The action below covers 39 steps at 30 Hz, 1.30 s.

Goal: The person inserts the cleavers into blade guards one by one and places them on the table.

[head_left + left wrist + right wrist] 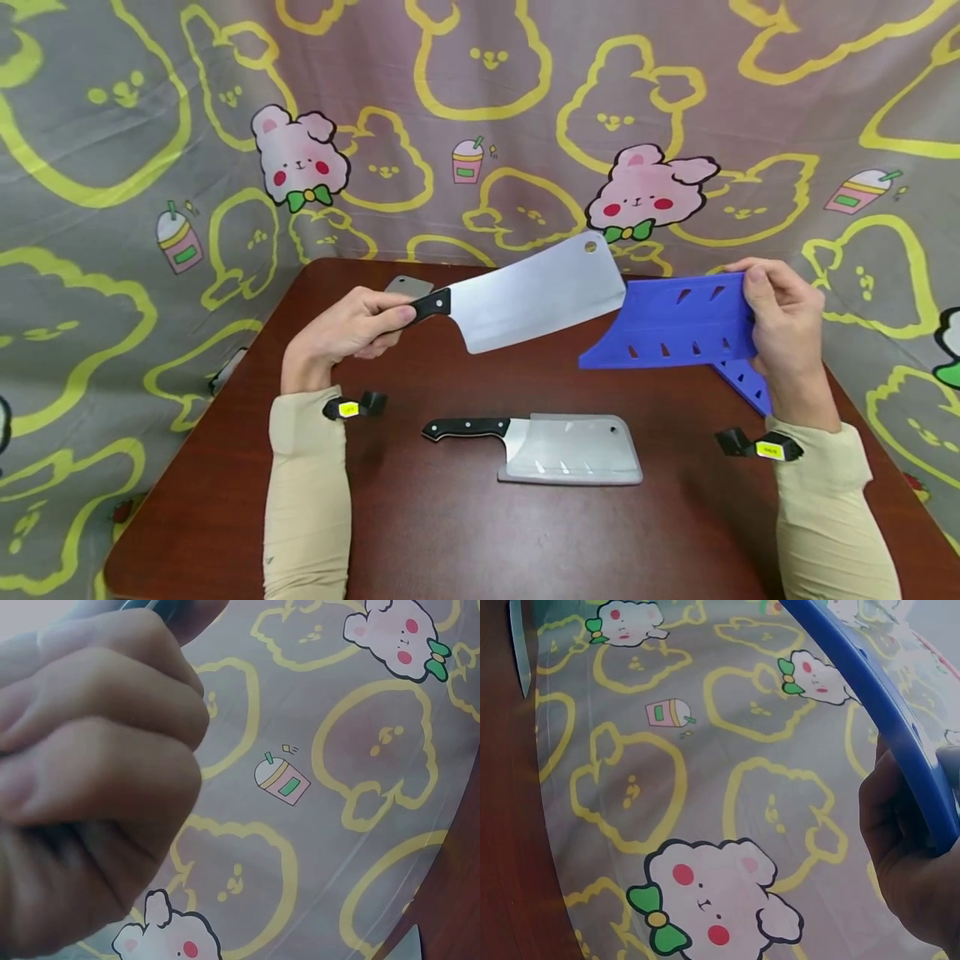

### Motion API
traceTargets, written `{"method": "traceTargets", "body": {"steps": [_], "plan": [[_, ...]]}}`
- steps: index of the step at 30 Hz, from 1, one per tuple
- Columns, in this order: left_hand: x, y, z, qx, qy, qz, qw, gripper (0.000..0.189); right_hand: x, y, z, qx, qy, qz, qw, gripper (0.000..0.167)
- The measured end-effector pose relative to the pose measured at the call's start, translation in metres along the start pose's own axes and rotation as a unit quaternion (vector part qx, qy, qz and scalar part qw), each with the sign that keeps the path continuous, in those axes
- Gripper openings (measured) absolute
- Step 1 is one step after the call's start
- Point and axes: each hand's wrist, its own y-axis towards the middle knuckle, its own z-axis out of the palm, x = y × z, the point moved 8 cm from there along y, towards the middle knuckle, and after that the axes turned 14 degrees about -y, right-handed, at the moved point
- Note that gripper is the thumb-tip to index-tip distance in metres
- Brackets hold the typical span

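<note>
My left hand (358,325) grips the black handle of a cleaver (536,292), raised above the table with its broad blade pointing right. In the left wrist view the fingers (112,697) curl round the handle, which is mostly hidden. A blue blade cover (667,325) with small triangular slots is pinched at its right end by my right hand (787,325). The blade's far end meets the cover's left edge in the head view; whether it has entered cannot be told. The right wrist view shows the blue cover edge-on.
On the brown table (450,533) lies another cleaver (468,427) in a translucent cover (573,450). A grey piece (408,286) sits behind my left hand, partly hidden. Another blue cover (742,385) shows behind the right hand. A patterned curtain (525,133) hangs behind the table.
</note>
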Motion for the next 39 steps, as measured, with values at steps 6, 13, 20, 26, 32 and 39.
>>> {"method": "traceTargets", "body": {"steps": [6,13,20,26,32,39], "plan": [[0.005,0.0,0.0,0.003,0.01,-0.019,0.9998,0.02,-0.002,0.0,-0.001,0.009,0.005,-0.001,0.9999,0.019],[0.006,0.001,0.008,0.045,0.035,-0.032,0.9979,0.017,-0.006,0.004,-0.006,-0.004,0.007,0.007,0.9999,0.02],[0.006,0.001,0.012,0.056,0.042,-0.045,0.9965,0.015,-0.009,0.004,-0.004,0.0,0.007,0.016,0.9998,0.018],[0.009,0.007,0.019,0.05,0.037,-0.059,0.9963,0.013,-0.016,-0.001,-0.003,0.001,-0.014,0.037,0.9992,0.016],[0.008,0.012,0.02,0.036,0.05,-0.048,0.997,0.015,-0.019,-0.002,0.002,0.008,0.002,0.037,0.9993,0.016],[0.005,0.025,0.034,0.058,0.079,-0.019,0.995,0.015,-0.023,-0.008,0.021,0.054,-0.016,0.047,0.9973,0.018]]}}
